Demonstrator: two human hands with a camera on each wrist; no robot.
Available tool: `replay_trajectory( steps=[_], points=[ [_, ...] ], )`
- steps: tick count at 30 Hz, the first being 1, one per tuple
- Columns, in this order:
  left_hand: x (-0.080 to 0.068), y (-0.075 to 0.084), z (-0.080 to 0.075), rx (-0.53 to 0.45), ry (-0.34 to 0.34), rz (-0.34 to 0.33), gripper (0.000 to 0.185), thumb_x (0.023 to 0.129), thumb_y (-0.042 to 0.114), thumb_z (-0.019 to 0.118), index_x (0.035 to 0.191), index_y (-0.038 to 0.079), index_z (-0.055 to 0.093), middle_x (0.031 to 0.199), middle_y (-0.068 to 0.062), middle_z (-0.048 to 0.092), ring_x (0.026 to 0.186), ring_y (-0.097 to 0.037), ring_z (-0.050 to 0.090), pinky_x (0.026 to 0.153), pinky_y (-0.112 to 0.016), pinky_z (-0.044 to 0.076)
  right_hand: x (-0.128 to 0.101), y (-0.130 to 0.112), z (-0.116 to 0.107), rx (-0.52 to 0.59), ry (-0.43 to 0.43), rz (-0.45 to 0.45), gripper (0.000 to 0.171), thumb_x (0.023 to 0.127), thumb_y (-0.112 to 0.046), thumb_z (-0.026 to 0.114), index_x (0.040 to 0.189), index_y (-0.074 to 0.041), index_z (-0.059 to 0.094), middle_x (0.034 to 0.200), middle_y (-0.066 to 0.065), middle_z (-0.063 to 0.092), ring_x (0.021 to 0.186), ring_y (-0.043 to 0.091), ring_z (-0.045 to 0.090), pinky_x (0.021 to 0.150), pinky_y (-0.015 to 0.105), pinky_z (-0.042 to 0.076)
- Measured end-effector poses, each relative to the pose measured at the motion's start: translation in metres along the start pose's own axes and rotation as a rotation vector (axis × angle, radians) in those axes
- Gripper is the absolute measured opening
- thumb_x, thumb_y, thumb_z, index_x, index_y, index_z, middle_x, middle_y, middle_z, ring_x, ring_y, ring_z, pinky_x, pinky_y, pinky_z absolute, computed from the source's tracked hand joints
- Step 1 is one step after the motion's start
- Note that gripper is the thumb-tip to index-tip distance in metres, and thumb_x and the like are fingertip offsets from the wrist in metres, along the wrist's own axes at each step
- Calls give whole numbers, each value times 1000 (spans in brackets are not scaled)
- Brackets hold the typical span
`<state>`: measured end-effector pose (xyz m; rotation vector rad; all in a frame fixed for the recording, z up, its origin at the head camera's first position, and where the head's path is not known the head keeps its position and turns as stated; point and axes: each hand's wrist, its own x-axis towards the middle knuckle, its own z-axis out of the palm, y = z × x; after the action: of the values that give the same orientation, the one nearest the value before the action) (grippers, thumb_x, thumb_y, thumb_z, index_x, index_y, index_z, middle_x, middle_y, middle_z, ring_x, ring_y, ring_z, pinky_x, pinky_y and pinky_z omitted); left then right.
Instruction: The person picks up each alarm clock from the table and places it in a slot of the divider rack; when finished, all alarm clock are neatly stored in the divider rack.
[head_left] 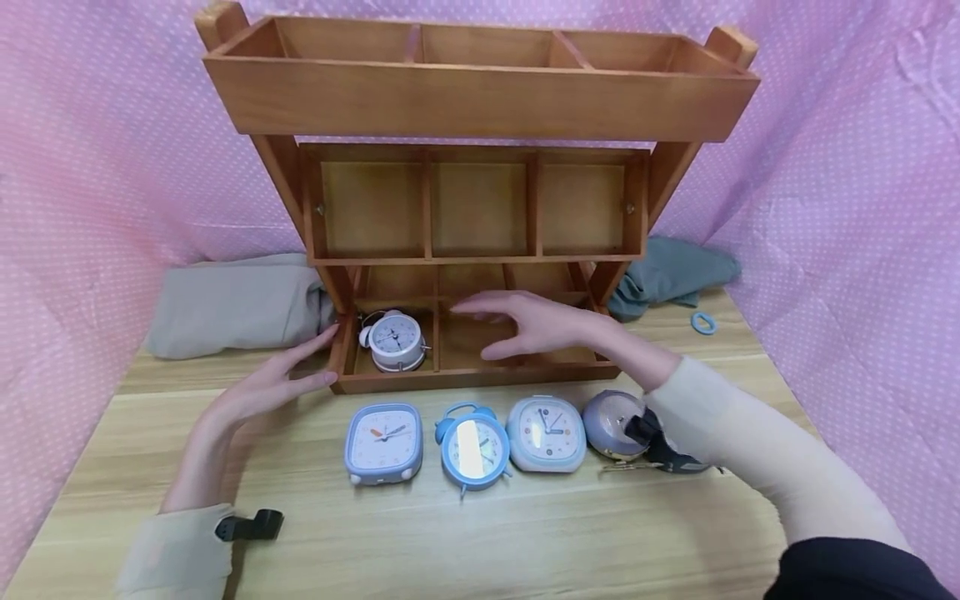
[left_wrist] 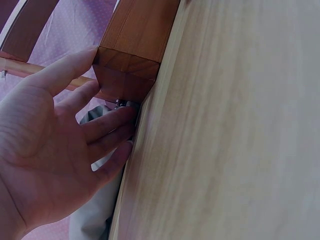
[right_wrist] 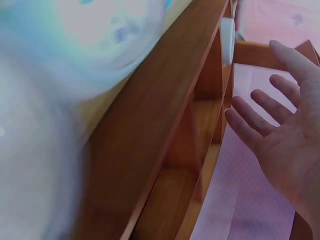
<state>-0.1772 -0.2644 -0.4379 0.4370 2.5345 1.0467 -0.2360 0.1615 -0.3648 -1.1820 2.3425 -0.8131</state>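
Note:
My left hand (head_left: 258, 387) rests against the left end of the wooden rack's bottom tray (head_left: 480, 381), fingers extended; in the left wrist view its fingertips touch the corner. Over the middle compartment hovers my right hand (head_left: 536, 323), holding nothing, its fingers spread in the right wrist view. A white twin-bell alarm clock (head_left: 395, 337) leans back in the tray's front left compartment. Before the rack stand a blue square clock (head_left: 384, 443), a blue twin-bell clock (head_left: 474, 450) and a pale blue rounded clock (head_left: 547, 433). A purple-grey round clock (head_left: 611, 423) is partly hidden by my right wrist camera.
The rack's middle tray (head_left: 480, 260) and top tray (head_left: 480, 104) overhang the bottom one. A grey folded cloth (head_left: 236, 308) lies left of the rack, a teal cloth (head_left: 675, 271) right of it. A small blue ring (head_left: 703, 323) sits on the table at right.

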Motion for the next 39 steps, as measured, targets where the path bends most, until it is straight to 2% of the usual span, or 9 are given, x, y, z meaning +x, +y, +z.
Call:
replay_trajectory(
  steps=[5,9,14,19,22,28,32,35,39],
  points=[
    [0,-3,2,2,4,-19,75,103,47,57,165,39,15,173,-19,15,156,-53,15,118,-79,18,-43,18,-6,18,89,9,66,94,-30,75,155,-21,48,159,6,49,142,30,54,115,54,48],
    [1,-2,2,1,5,-21,76,103,48,58,165,39,16,173,-19,16,156,-52,16,118,-78,18,-80,29,-11,-26,141,66,65,94,-29,75,153,-19,49,157,10,51,141,31,54,114,57,47],
    [1,0,2,-1,7,-22,76,103,47,59,165,39,16,173,-19,16,157,-52,15,118,-78,18,-121,38,-14,-34,191,137,68,94,-27,77,154,-19,47,157,10,52,135,34,58,109,58,51],
    [0,0,1,4,7,-16,76,103,45,59,165,37,17,172,-20,17,156,-52,16,119,-77,20,-155,48,-14,-71,213,156,71,92,-23,79,155,-15,47,155,10,54,130,33,62,104,56,54],
    [0,-1,1,3,8,-14,76,103,45,59,166,35,17,172,-19,17,156,-52,16,119,-76,20,-174,53,-13,-91,210,142,73,90,-20,81,154,-12,47,153,13,56,127,29,64,101,51,57],
    [-1,-1,0,2,11,-18,76,103,45,59,165,36,18,172,-19,18,156,-52,16,119,-77,19,-204,61,-11,-45,201,99,77,85,-13,84,152,-5,48,148,16,58,129,0,58,101,29,58],
    [-2,-1,1,5,13,-15,76,103,46,59,165,36,18,172,-18,18,157,-51,16,119,-77,19,-222,67,-8,-37,150,126,83,83,-20,87,154,-6,46,150,14,56,130,-1,56,102,28,56],
    [-2,-1,1,4,12,-12,75,103,46,59,165,35,18,173,-16,18,157,-50,15,119,-76,19,-233,71,-4,-48,97,147,91,79,-29,90,155,-8,44,154,12,52,135,-8,48,104,26,53],
    [-2,-1,1,2,10,-22,75,103,46,58,165,36,17,173,-17,17,157,-52,15,119,-77,18,-242,74,-1,-38,36,157,102,72,-37,93,156,-10,42,156,13,49,140,-21,29,110,15,40]
  ],
)
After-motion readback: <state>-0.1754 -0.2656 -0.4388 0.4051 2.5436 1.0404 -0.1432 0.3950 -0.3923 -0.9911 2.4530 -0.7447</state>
